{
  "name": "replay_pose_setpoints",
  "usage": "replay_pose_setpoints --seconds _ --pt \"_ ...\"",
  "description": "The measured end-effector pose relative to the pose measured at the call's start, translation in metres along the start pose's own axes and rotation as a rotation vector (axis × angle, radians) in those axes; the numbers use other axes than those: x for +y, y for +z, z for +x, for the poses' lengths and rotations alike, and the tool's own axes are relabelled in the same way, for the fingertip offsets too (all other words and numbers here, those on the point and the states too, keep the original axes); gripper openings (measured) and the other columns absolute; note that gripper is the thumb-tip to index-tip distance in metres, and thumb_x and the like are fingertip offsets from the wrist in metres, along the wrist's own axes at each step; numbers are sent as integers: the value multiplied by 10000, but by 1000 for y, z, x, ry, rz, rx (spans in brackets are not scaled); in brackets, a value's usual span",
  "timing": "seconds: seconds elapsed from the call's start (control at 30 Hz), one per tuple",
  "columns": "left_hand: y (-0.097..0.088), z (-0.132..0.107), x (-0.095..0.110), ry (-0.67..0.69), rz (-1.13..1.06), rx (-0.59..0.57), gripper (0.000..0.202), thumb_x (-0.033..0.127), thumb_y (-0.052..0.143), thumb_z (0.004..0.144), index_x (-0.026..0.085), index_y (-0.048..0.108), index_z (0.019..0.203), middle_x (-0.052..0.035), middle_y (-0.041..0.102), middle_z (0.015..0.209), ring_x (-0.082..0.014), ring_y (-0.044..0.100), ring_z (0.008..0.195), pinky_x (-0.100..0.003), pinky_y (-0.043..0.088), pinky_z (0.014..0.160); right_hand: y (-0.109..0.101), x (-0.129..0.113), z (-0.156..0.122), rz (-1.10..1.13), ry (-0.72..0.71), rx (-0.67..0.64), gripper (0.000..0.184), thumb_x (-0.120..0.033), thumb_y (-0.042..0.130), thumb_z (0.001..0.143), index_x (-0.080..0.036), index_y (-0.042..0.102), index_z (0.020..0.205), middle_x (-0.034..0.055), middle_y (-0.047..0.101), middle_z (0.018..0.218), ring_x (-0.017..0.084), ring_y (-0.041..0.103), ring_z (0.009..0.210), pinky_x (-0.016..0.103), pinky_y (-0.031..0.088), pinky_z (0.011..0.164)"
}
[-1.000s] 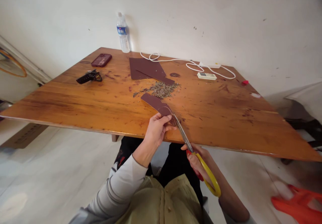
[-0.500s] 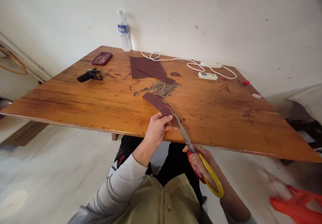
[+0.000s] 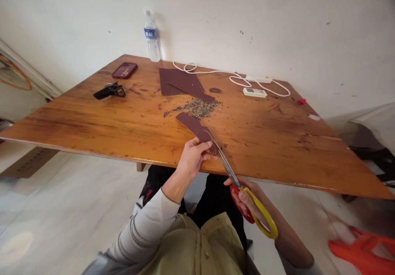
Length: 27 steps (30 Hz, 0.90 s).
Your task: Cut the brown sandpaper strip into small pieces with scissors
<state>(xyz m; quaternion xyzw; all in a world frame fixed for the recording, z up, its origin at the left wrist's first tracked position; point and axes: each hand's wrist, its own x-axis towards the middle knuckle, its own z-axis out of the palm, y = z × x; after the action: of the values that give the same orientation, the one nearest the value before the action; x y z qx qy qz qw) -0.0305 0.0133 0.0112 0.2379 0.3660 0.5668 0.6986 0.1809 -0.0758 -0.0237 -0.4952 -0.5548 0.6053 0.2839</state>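
Between the thumb and fingers of my left hand [image 3: 194,153] is a brown strip that looks like sandpaper [image 3: 190,124], with a curved line marked on it. My right hand [image 3: 245,194] grips a pair of scissors [image 3: 228,166] with one red and one yellow handle. The blades point up and away from me, and their tips meet the strip's right edge beside my left fingertips. Just beyond the strip lies a pile of small dry shreds [image 3: 200,108]. Larger brown sheets [image 3: 177,80] lie flat behind the pile.
On the wooden table [image 3: 108,131] are a dark red phone [image 3: 125,70], a black object with keys [image 3: 109,90], a water bottle [image 3: 152,38], a white cable [image 3: 212,71] and a white remote [image 3: 254,92]. An orange bag [image 3: 361,246] lies on the floor at right.
The scissor handles have spread slightly, with the yellow one shifting right. My left hand and the brown strip stay almost in place.
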Motion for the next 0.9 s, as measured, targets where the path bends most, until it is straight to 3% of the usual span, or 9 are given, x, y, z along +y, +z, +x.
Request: replay_pose_setpoints --seconds 0.2,0.47,0.67,0.9 --pt "0 0 -1 11 19 -3 198 221 830 605 135 685 709 -11 666 649 -130 627 567 -274 611 526 -11 5 4 -70 -54 -8 656 -782 631 883 -185 654 1152 -85 458 612 80 329 380 237 252 375" --pt "1 0 -3 43 39 -10 176 213 823 621 133 683 692 -3 645 628 -122 620 552 -259 605 520 -25 -8 10 -273 -22 30 366 -524 686 894 -183 682 1026 -88 433 592 69 313 359 232 210 337" --pt "1 1 -3 42 60 -8 115 179 785 660 131 681 666 -15 646 626 -124 627 550 -246 591 510 -25 -11 5 -261 32 37 354 -550 656 944 -205 658 1023 -107 384 555 81 298 363 234 228 341" --pt "1 1 -3 38 54 -30 120 169 791 672 130 677 664 -10 627 617 -124 613 553 -251 593 516 -23 -11 4 -191 60 66 330 -511 740 881 -209 683 1001 -90 417 600 80 299 407 235 208 365"
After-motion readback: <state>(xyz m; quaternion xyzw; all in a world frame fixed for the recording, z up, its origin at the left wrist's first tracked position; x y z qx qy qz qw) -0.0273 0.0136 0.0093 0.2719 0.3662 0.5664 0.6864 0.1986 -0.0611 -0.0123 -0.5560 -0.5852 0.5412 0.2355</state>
